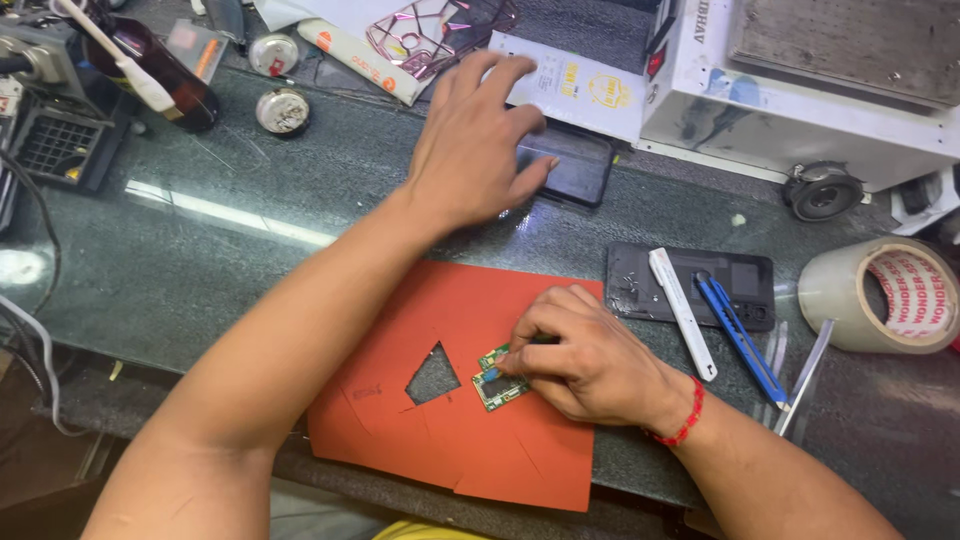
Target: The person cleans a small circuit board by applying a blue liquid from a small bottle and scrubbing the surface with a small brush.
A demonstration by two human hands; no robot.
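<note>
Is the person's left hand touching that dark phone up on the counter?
Touching. The head view shows the left hand with its fingertips resting on the dark phone, no gap between them.

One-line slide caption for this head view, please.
Right hand pinches a small green circuit board on an orange mat while the left hand touches a dark phone.

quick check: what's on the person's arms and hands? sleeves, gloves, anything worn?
Both forearms are bare: no sleeves or gloves in view. The left hand wears nothing visible. The right hand has a red thread band around its wrist. No rings or watch show.
</note>
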